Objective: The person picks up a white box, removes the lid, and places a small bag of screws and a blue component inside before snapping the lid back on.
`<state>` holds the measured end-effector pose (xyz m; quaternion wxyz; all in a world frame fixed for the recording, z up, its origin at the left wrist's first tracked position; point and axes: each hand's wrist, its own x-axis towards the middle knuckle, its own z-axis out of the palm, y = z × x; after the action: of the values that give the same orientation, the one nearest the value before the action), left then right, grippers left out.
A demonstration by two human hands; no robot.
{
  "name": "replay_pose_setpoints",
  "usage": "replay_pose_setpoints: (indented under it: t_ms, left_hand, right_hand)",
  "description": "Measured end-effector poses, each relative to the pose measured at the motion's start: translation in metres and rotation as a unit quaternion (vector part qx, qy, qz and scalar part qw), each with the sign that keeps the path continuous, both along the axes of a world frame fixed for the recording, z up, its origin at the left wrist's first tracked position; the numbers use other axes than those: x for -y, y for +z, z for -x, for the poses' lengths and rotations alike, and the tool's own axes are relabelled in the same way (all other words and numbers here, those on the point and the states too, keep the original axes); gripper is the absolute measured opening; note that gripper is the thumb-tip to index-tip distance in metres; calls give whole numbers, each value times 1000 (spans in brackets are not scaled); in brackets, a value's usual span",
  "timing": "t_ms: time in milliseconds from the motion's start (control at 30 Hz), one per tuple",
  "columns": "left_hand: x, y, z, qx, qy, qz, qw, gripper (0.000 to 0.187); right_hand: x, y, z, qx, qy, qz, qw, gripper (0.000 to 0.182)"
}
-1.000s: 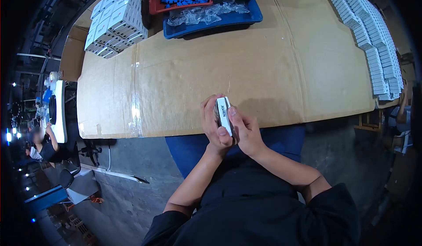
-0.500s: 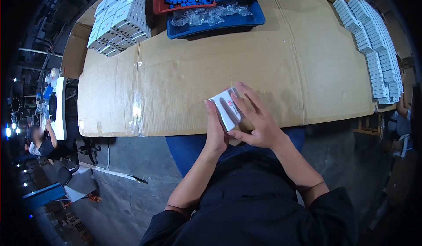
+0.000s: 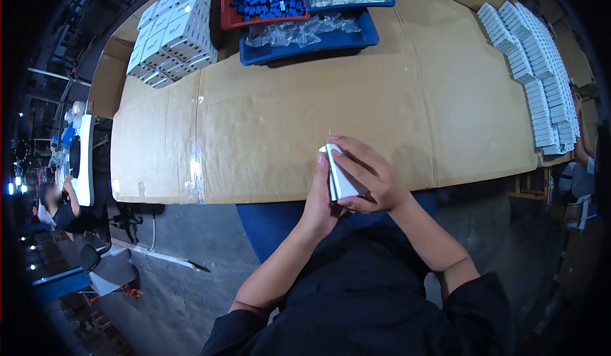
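A small white cardboard box [image 3: 342,179] is held between my two hands, just above the table's near edge. My left hand [image 3: 318,204] is closed along its left side, thumb pointing up. My right hand [image 3: 377,176] wraps over the right side, with fingers near the top and the thumb at the lower end. The box is tilted, showing a plain white face and a narrow edge; my fingers hide much of the rest.
Cardboard covers the table [image 3: 286,120]. White boxes [image 3: 172,34] are stacked at back left, more boxes [image 3: 538,76] at right. At the back, a red tray [image 3: 224,15] holds blue pieces; blue trays [image 3: 254,55] hold clear plastic and white parts. A person [image 3: 67,209] sits far left.
Both hands have turned the box, so its printed face with a grey shape and pink mark no longer shows. My right fingers have curled closer around it.
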<state>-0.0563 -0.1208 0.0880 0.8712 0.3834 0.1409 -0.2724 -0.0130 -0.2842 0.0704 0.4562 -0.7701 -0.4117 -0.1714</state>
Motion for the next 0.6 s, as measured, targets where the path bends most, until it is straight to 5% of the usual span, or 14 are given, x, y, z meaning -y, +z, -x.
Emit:
replay_pose_setpoints:
  t_ms: [100,200,233,300,500,600]
  left_hand:
    - [-1,5,-4,-16,6,-38,999,76]
    - [1,-36,-4,238,15,-193,952,73]
    - [3,-19,-4,325,15,-319,890,74]
    - [5,-22,-15,359,58,-306,880,82]
    - [-9,-15,-15,180,131,-151,963,76]
    - [-14,-23,-16,157,141,-109,971,76]
  right_hand:
    - [-5,-10,3,-92,-7,-51,994,82]
    - [-16,-14,7,-297,-12,-263,918,79]
    - [-22,-11,8,-336,2,-307,890,79]
    - [-34,-8,11,-414,22,-390,822,79]
    - [-17,-7,5,-251,-42,-160,954,59]
    - [-18,-10,16,-262,-7,-113,958,62]
